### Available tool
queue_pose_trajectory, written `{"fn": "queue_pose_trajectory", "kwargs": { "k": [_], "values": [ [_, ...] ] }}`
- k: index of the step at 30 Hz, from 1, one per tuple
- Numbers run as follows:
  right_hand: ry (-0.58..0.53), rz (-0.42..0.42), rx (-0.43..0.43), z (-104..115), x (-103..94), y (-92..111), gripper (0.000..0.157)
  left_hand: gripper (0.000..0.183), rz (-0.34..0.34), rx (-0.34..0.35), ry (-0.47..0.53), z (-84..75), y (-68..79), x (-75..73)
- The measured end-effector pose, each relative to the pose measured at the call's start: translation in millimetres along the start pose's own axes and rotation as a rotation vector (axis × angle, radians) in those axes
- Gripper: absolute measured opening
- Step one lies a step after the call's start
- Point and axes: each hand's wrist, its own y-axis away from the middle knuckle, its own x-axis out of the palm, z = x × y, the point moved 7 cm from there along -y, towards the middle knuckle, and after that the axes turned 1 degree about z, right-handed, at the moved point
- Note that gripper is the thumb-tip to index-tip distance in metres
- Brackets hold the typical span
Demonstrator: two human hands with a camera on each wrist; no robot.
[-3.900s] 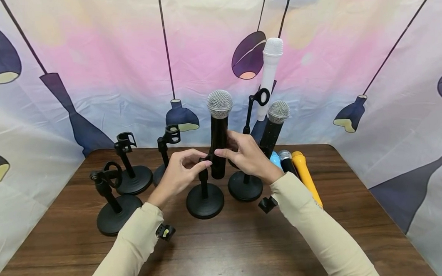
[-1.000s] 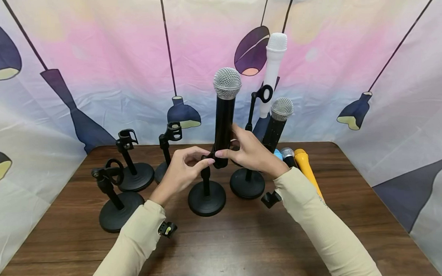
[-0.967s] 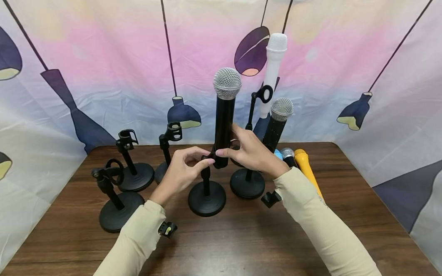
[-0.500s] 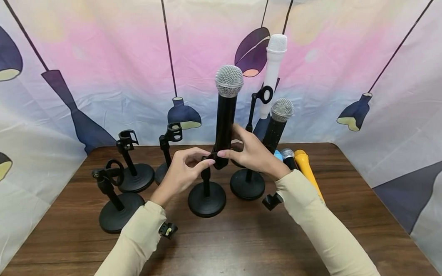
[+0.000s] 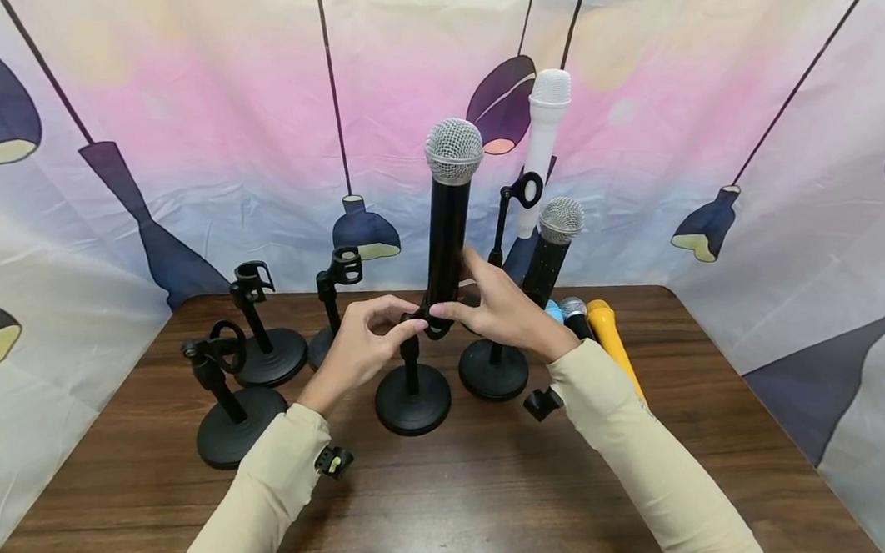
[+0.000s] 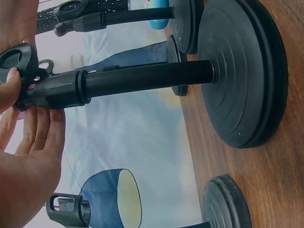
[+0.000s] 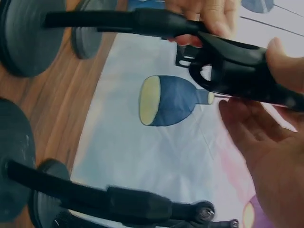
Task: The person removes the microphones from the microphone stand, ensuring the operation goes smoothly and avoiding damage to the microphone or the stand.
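A black microphone [image 5: 449, 226] with a silver mesh head stands nearly upright, leaning slightly right, its lower end in the clip [image 7: 228, 66] of a black desk stand [image 5: 413, 403]. My left hand [image 5: 363, 339] pinches the joint at the top of this stand, thumb in front; the left wrist view shows its fingers under the clip joint [image 6: 57, 90]. My right hand [image 5: 504, 307] grips the microphone's lower body just above the clip, with the thumb in front and the fingers behind. In the right wrist view, the clip's ring shows an opening below the microphone's end.
Black stands with unfilled clips [image 5: 232, 421] are at the left. Behind my right hand, another stand [image 5: 494, 370] and a black microphone [image 5: 550, 258] stand near a tall white microphone [image 5: 544, 146]. Yellow [image 5: 613, 343], black and blue microphones are on the wooden table [image 5: 455, 510] at right.
The microphone has risen in the clip and tilted slightly right; its lower end no longer hangs far below the clip. My left hand stays at the stand's joint.
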Motion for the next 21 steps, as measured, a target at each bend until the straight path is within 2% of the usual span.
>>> {"fn": "queue_pose_trajectory", "kwargs": {
  "k": [7,13,21],
  "values": [
    [0.041,-0.028,-0.005,1,-2.7,0,0.055,0.02,-0.004,0.0,-0.006,-0.7,1.0,-1.2],
    [0.039,-0.007,0.022,3,-4.7,0,0.053,0.02,0.002,-0.006,-0.009,-1.2,1.5,-0.3],
    [0.025,0.003,0.079,4,-10.1,0,0.062,0.021,0.001,-0.003,-0.015,-2.8,1.5,-0.1]
  ]
}}
